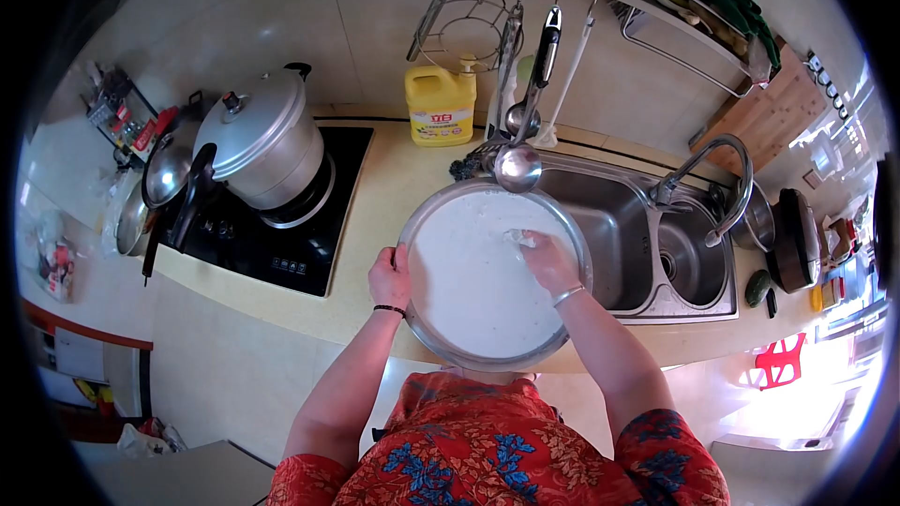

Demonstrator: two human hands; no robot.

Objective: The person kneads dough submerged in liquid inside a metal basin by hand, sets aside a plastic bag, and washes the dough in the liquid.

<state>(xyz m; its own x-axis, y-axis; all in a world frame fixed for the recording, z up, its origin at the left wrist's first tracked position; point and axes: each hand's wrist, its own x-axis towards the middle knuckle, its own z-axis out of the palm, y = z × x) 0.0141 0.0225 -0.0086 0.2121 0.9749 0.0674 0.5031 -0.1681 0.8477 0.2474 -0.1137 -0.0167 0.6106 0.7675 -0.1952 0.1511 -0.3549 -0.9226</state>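
Observation:
A wide round metal basin (419, 326) stands at the counter's front edge, right in front of my body. Smooth white contents (469, 281) fill it; whether they are flour or a milky liquid I cannot tell. My left hand (390, 278), with a dark beaded bracelet, is closed on the basin's left rim, thumb upward. Over the right part of the white contents is my right hand (547, 260), a light bangle on its wrist. Its fingers are drawn together and their tips are coated white. What they hold, if anything, is hidden.
Left is a pressure cooker (272, 150) on a black cooktop (309, 248). Behind stands a yellow jug (441, 112); a ladle (517, 169) hangs low over the basin's back rim. A double sink (609, 234) with a curved faucet (741, 169) adjoins the basin's right side.

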